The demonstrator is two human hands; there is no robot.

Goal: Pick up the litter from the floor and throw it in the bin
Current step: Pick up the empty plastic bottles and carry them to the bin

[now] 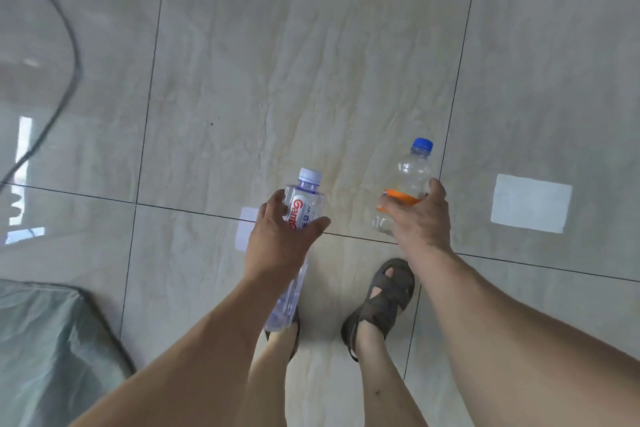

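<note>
The left hand [277, 236] is gripping a clear plastic water bottle with a pale lilac cap and a red-lettered label [300, 215], fingers and thumb curling closely round its labelled middle. That bottle's long axis is running away from the person, cap pointing forward, base trailing back above the left foot. The right hand [420, 218] is clasping a clear plastic bottle with a blue cap and an orange label band [408, 184], just right of the water bottle; its fingers are wrapping the band and lower body. This bottle's cap is likewise pointing forward. Both bottles are hanging above the glossy beige marble-patterned floor tiles [294, 80]. A brown strapped sandal [384, 298] is standing behind the blue-capped bottle.
</note>
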